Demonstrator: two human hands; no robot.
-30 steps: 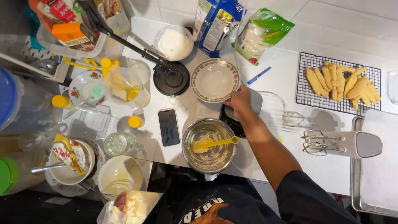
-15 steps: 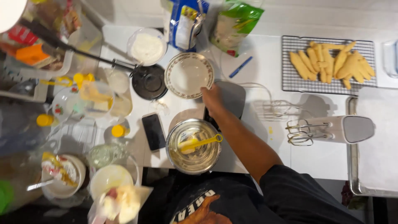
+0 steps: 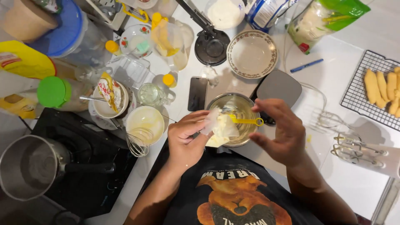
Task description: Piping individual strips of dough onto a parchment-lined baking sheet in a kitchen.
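Observation:
My left hand (image 3: 187, 139) grips a clear plastic bag (image 3: 220, 127) with pale yellow filling, held above the near rim of a metal mixing bowl (image 3: 237, 106). A yellow spatula (image 3: 246, 121) rests across that bowl. My right hand (image 3: 280, 131) hovers with fingers spread just right of the bowl, holding nothing. A black kitchen scale (image 3: 280, 86) sits behind the bowl, and a black phone (image 3: 198, 93) lies to its left.
A patterned empty plate (image 3: 251, 54), small black pan (image 3: 212, 46) and flour bags stand at the back. A wire rack (image 3: 358, 96) with yellow biscuits (image 3: 383, 89) is right, a hand mixer (image 3: 366, 154) near it. Left: cream bowl with whisk (image 3: 145, 123), steel pot (image 3: 31, 166), jars.
My right hand has drawn back from the scale to beside the bowl. My left hand has come up with the plastic bag. The view has moved in closer and shifted left.

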